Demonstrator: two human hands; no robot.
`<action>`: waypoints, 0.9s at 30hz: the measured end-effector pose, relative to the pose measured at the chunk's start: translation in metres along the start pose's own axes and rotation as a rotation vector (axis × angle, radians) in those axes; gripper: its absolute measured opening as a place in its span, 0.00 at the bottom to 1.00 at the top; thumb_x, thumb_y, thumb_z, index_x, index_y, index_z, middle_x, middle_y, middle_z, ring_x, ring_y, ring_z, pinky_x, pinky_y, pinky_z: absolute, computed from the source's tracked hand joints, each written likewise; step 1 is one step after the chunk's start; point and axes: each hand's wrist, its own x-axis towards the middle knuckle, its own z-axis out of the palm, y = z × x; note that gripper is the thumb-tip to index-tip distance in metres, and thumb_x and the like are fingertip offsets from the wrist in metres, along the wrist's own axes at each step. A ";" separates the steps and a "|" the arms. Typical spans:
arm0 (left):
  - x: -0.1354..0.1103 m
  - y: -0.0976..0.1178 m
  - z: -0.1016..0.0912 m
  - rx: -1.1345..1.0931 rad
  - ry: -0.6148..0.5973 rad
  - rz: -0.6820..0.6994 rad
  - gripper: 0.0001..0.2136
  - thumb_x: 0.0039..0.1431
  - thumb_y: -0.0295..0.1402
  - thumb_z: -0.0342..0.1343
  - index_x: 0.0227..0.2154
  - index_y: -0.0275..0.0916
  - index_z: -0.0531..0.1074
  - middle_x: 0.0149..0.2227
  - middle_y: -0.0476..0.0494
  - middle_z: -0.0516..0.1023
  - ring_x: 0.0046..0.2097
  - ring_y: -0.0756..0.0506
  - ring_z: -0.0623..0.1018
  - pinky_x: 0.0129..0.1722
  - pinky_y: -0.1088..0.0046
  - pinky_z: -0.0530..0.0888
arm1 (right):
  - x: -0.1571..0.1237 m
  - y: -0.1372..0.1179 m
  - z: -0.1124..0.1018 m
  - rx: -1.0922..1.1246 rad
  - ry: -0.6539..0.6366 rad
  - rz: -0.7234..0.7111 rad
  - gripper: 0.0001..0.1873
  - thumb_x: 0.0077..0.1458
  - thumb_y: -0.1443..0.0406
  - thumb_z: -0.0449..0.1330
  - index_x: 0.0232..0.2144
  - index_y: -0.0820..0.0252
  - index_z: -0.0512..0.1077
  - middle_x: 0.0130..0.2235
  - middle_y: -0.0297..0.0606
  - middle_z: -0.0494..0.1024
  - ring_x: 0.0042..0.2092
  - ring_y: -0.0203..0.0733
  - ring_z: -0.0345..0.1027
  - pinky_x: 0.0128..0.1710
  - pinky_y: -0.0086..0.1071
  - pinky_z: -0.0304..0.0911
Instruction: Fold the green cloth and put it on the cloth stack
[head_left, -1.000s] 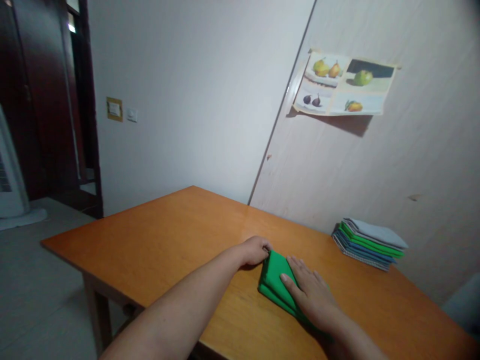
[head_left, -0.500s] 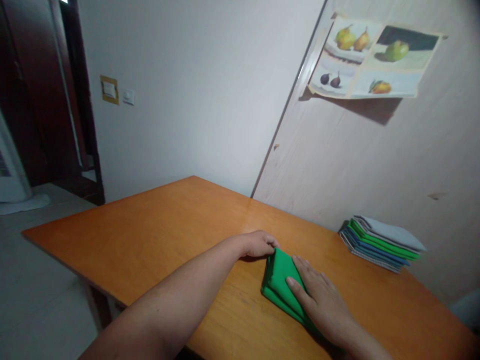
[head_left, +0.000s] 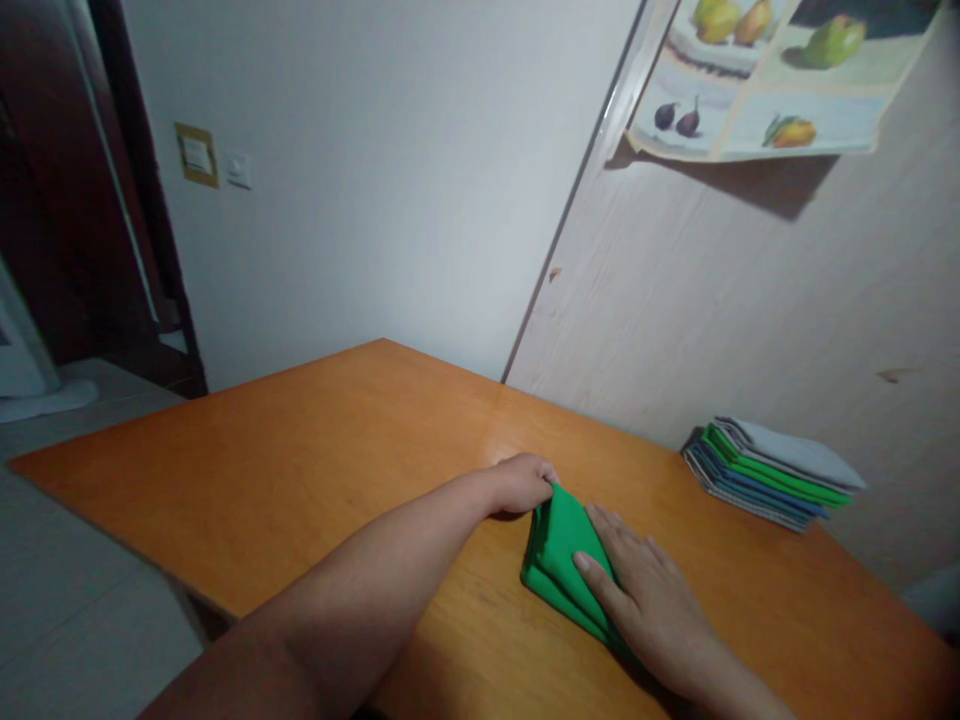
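A folded green cloth lies on the orange wooden table, near its front edge. My left hand pinches the cloth's far left corner between thumb and fingers. My right hand rests flat on top of the cloth, fingers spread, pressing it down and covering its right half.
A stack of folded cloths in grey, green and blue sits at the table's back right against the wall. A fruit poster hangs above it. A dark doorway and light switches are at the left.
The view has moved closer and tilted down a little. My left hand has kept its pinch on the cloth's corner, and my right hand has stayed flat on the cloth.
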 end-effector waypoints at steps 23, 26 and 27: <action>-0.046 0.063 -0.007 0.256 0.204 0.325 0.19 0.70 0.41 0.40 0.50 0.40 0.72 0.53 0.42 0.77 0.55 0.42 0.73 0.59 0.61 0.63 | 0.002 -0.011 -0.011 0.103 -0.017 0.026 0.40 0.62 0.41 0.46 0.69 0.53 0.53 0.69 0.42 0.54 0.69 0.56 0.46 0.67 0.56 0.41; -0.060 0.076 0.004 0.415 0.037 0.370 0.22 0.71 0.44 0.38 0.60 0.44 0.65 0.63 0.42 0.68 0.65 0.39 0.64 0.66 0.46 0.45 | 0.002 -0.005 -0.014 0.192 -0.007 -0.016 0.37 0.63 0.44 0.47 0.68 0.51 0.55 0.68 0.42 0.57 0.68 0.54 0.49 0.67 0.57 0.41; -0.064 0.078 0.007 0.451 -0.014 0.366 0.22 0.71 0.45 0.37 0.62 0.45 0.63 0.65 0.42 0.66 0.66 0.39 0.61 0.66 0.43 0.41 | 0.002 -0.001 -0.015 0.234 0.005 -0.024 0.34 0.64 0.45 0.47 0.67 0.50 0.56 0.68 0.41 0.58 0.68 0.53 0.50 0.67 0.57 0.41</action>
